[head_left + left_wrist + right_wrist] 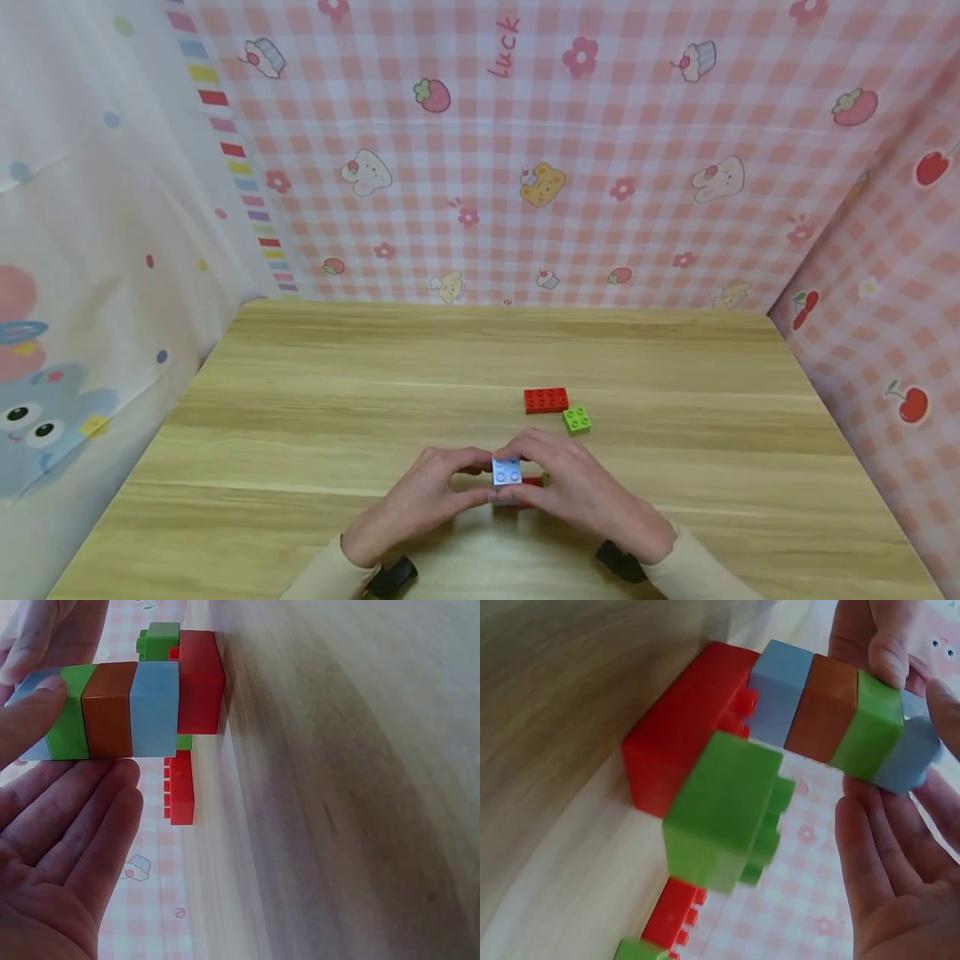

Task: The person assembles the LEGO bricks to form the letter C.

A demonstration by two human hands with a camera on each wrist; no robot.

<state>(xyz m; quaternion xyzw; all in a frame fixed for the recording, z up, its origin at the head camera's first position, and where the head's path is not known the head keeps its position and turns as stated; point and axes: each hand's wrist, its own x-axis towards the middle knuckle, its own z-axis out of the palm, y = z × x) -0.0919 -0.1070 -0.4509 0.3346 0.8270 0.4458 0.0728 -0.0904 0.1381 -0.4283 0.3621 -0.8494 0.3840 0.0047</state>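
Note:
A tower of toy building bricks stands at the near middle of the table, between both hands. Its base is a long red brick (201, 682). Upward from one end come a light blue brick (154, 709), a brown brick (110, 709), a light green brick (73, 727) and a light blue top brick (507, 472). A green brick (720, 802) sits on the base's other end. My left hand (420, 500) holds the tower's upper part, thumb against the light green brick. My right hand (577, 483) pinches the top brick between thumb and fingers.
Beyond the hands, a loose red brick (546, 401) lies on the wooden table (337, 375), with a small lime green brick (577, 420) at its near right corner. A pink checked cloth (480, 233) hangs behind the table, and more printed cloth hangs at both sides.

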